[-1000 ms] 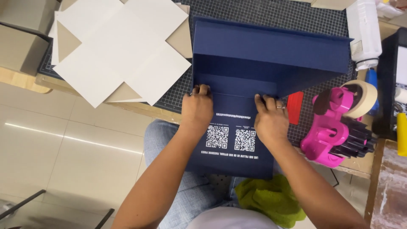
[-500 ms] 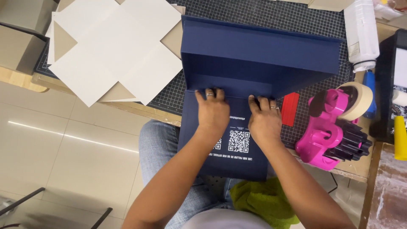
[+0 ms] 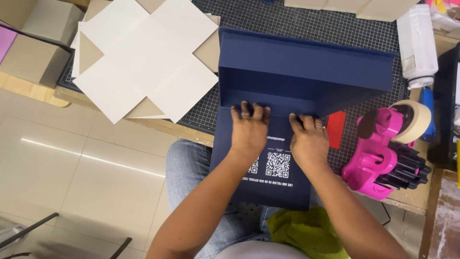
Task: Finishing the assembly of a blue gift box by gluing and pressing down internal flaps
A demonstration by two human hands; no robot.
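1. The blue box (image 3: 287, 86) looks like stiff card covered in smooth paper. It is likely light for its size, and firm enough to hold its shape when pushed.
2. Its flat blue flap (image 3: 268, 177) hangs over the table edge toward the person's lap. It would bend at the fold, not in the middle, so the fold and the edges look like the best places to hold it.
3. The smooth skin of the box may be a bit slippery, and the corners could dent if squeezed hard.
4. The left hand (image 3: 250, 129) lies flat on the flap, fingers spread and pushing on the fold where the flap meets the box.
5. The right hand (image 3: 309, 139) lies just beside it, also flat and pressing, with the fingertips at the same fold. Neither hand pinches anything.
6. The box sits on the dark grid mat (image 3: 287, 19), right in front of both hands, with its back wall standing up.
7. A small red tool (image 3: 336, 128) lies near the right hand; it may be a scraper, but it is hard to tell.
8. A pink tape holder (image 3: 378, 153) stands further right, and white card sheets (image 3: 139, 62) lie well to the left.
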